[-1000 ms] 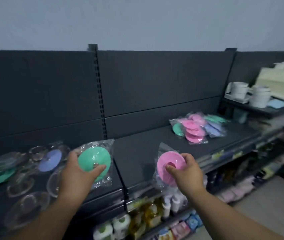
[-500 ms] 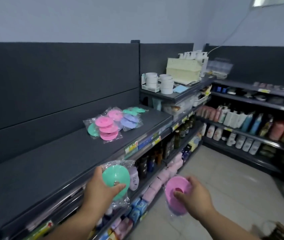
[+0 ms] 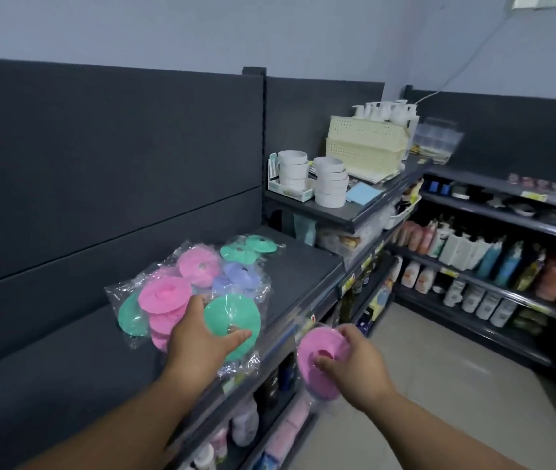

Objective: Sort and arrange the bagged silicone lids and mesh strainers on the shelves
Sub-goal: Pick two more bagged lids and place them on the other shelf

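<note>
My left hand [image 3: 198, 340] grips a green silicone lid [image 3: 232, 318] in a clear bag, held just over the dark shelf [image 3: 297, 276] beside a pile of bagged lids. That pile holds pink lids [image 3: 164, 295], purple lids [image 3: 235, 276] and green lids [image 3: 252, 247]. My right hand [image 3: 354, 364] pinches a bagged pink lid [image 3: 320, 357] out in front of the shelf edge, over the aisle. No mesh strainers are in view.
A higher shelf to the right carries stacked white cups [image 3: 329, 181], cream baskets [image 3: 364, 144] and pump bottles [image 3: 388, 111]. Lower shelves and the right-hand wall unit [image 3: 493, 266] are packed with bottles. The aisle floor [image 3: 439, 368] lies on the right.
I have turned right and stepped along the shelf. Both hands carried their lids toward the pile; the green lid has moved from in front of the shelf edge to over the shelf next to it.
</note>
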The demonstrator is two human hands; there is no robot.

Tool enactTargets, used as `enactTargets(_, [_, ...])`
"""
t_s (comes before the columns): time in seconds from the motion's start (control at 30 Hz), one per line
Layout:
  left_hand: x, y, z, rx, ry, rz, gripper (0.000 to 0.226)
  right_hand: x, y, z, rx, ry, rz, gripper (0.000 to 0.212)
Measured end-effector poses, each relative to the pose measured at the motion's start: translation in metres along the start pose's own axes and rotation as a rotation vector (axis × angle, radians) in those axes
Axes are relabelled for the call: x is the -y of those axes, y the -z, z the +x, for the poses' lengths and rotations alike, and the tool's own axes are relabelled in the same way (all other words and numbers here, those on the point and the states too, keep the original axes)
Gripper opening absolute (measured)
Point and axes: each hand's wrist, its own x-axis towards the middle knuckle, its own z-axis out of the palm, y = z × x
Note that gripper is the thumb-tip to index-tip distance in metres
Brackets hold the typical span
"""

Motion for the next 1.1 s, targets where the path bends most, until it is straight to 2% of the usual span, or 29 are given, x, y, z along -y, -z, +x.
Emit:
enactTargets(0.2, [-0.013,-0.009,0.082,-0.056,0.006,0.0,0.076,0.042,-0.002,0.092,0.028,0.058,0.117,0.044])
enactTargets(0.33, [0.002,-0.016,0.12,-0.115,0.038,0.174,0.097,0.068,-0.008,0.168,0.114,0.154,0.148,0.052])
enactTargets(0.4, [0.019,-0.021,0.129,-0.193,0.04,0.299,0.113,0.075,-0.017,0.204,0.199,0.211,0.141,0.068])
enactTargets(0.43, [0.026,-0.025,0.129,-0.215,0.049,0.377,0.116,0.077,-0.023,0.22,0.258,0.256,0.096,0.083])
enactTargets(0.5, [0.039,-0.038,0.125,-0.221,0.073,0.602,0.106,0.075,-0.039,0.248,0.427,0.341,-0.057,0.116])
enactTargets(0.57, [0.054,-0.054,0.122,-0.152,0.105,0.832,0.093,0.067,-0.057,0.268,0.567,0.457,-0.317,0.129])
enactTargets(0.63, [0.061,-0.068,0.12,-0.076,0.197,0.933,0.091,0.057,-0.071,0.284,0.642,0.603,-0.566,0.129])
enactTargets(0.77, [0.053,-0.076,0.127,-0.09,0.333,0.944,0.095,0.058,-0.082,0.309,0.675,0.624,-0.552,0.132])
enactTargets(0.83, [0.053,-0.077,0.133,-0.145,0.351,0.966,0.1,0.064,-0.083,0.317,0.657,0.652,-0.593,0.134])
enactTargets(0.97, [0.045,-0.08,0.132,-0.153,0.348,1.02,0.102,0.07,-0.081,0.317,0.599,0.729,-0.627,0.14])
enactTargets(1.03, [0.039,-0.077,0.12,-0.145,0.335,0.983,0.091,0.073,-0.08,0.305,0.565,0.803,-0.584,0.133])
enactTargets(1.1, [0.037,-0.071,0.105,-0.169,0.291,0.992,0.074,0.082,-0.081,0.288,0.509,0.911,-0.52,0.114])
